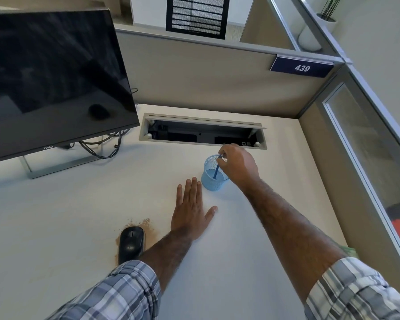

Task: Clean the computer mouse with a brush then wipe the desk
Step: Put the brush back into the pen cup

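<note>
The right hand (239,166) pinches the top of a thin blue brush (216,171) with thumb and fingertips; the brush stands tilted inside a blue mesh cup (208,184). The left hand (191,213) lies flat on the desk (56,215), fingers straight, thumb spread, holding nothing. At far left a dark monitor (51,77) stands at the back. The black mouse (131,243) sits near the front edge, just left of the left forearm, with brown crumbs (148,224) around it. The left fingertips are near the cup. Behind the cup an open cable hatch (201,132) is set in the desk. On the partition at right is a sign (301,67) reading 439.
</note>
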